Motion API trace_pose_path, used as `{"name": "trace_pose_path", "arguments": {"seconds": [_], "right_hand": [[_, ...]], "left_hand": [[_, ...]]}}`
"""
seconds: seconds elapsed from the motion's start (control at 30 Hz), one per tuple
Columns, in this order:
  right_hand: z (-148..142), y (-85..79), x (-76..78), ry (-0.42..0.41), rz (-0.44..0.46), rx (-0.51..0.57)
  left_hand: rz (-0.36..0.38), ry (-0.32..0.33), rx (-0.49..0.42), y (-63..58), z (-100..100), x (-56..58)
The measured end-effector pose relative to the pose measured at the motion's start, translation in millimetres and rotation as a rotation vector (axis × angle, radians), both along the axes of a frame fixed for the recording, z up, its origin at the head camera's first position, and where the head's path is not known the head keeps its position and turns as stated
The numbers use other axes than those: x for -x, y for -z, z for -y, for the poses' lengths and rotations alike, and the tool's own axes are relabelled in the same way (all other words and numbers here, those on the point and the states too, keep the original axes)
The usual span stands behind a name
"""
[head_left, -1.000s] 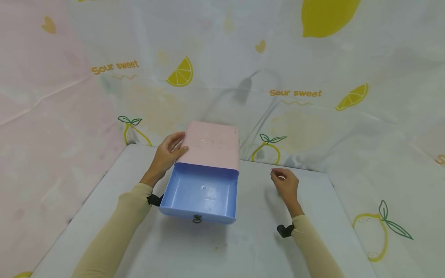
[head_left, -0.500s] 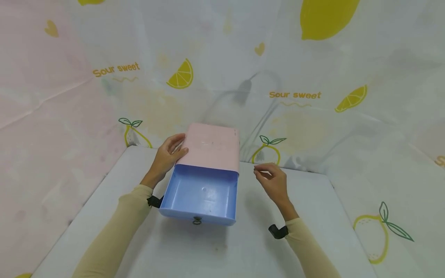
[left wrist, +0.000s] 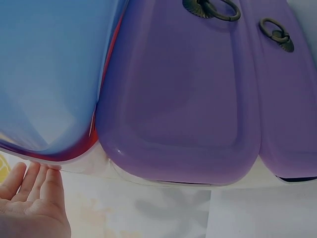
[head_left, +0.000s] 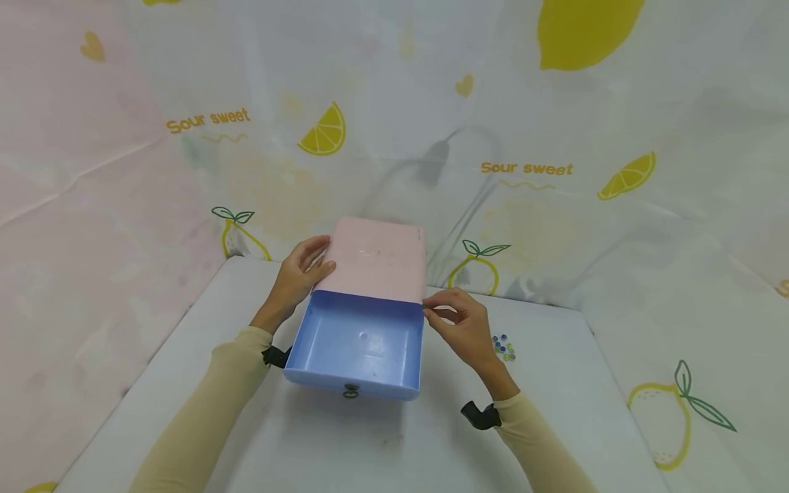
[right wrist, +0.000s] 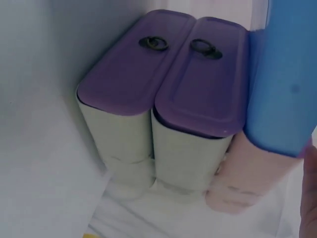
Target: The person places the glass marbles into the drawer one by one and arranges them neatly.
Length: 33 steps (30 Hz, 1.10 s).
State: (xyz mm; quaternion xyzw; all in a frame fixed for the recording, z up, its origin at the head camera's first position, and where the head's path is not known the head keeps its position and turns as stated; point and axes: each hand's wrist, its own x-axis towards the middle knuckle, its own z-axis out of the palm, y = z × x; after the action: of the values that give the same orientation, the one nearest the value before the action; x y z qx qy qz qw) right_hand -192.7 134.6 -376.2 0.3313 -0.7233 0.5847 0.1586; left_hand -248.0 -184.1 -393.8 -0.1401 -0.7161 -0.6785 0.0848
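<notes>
A small drawer cabinet with a pink top (head_left: 376, 257) stands near the back of the table, its blue upper drawer (head_left: 364, 335) pulled out and empty inside. My left hand (head_left: 297, 274) rests against the cabinet's left side, thumb at the top edge. In the left wrist view its fingers (left wrist: 32, 183) lie straight along the casing. At the drawer's right rim, close to the cabinet's front corner, my right hand (head_left: 459, 325) pinches something small, mostly hidden by the fingertips, that looks like a glass marble. Several loose glass marbles (head_left: 504, 348) lie on the table behind that wrist.
Two purple drawers (right wrist: 203, 79) with ring pulls sit closed below the blue one. The white table (head_left: 345, 452) ends at a lemon-print cloth backdrop (head_left: 382, 178). A small ring pull (head_left: 351, 392) hangs on the blue drawer's front.
My right hand has moved left from over the table to the drawer's right rim, fingertips still together, uncovering the marbles. My left hand and the cabinet have stayed put.
</notes>
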Motion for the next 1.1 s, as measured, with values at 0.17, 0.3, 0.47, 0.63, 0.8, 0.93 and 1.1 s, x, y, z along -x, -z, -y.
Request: {"name": "trace_pose_path", "arguments": {"seconds": [0.17,0.3,0.47,0.63,0.8,0.93,1.1], "right_hand": [[12,-0.7,-6.3,-0.054,-0.016,0.002],[19,-1.2,-10.6,-0.100,-0.017,-0.012],[29,-3.7,-16.3,-0.162,0.017,-0.033],[38,-5.0,-17.6,-0.230,0.042,-0.099],[42,10.4,-10.8,-0.285,-0.022,-0.222],[44,16.8,-7.3,-0.332,-0.033,-0.322],[48,13.4,-8.9,-0.408,0.010,-0.443]], "left_hand": [[-0.001,0.000,-0.031,14.1,3,10.3],[-0.011,-0.003,-0.033,17.7,4,13.5],[-0.004,0.009,-0.035,4.3,1,2.9],[0.002,0.005,-0.015,-5.3,-1,-4.5],[0.005,0.004,-0.004,-5.6,-2,-4.2],[0.007,0.008,-0.006,-5.8,-3,-5.0],[0.013,0.008,-0.021,-4.4,-3,-7.1]]}}
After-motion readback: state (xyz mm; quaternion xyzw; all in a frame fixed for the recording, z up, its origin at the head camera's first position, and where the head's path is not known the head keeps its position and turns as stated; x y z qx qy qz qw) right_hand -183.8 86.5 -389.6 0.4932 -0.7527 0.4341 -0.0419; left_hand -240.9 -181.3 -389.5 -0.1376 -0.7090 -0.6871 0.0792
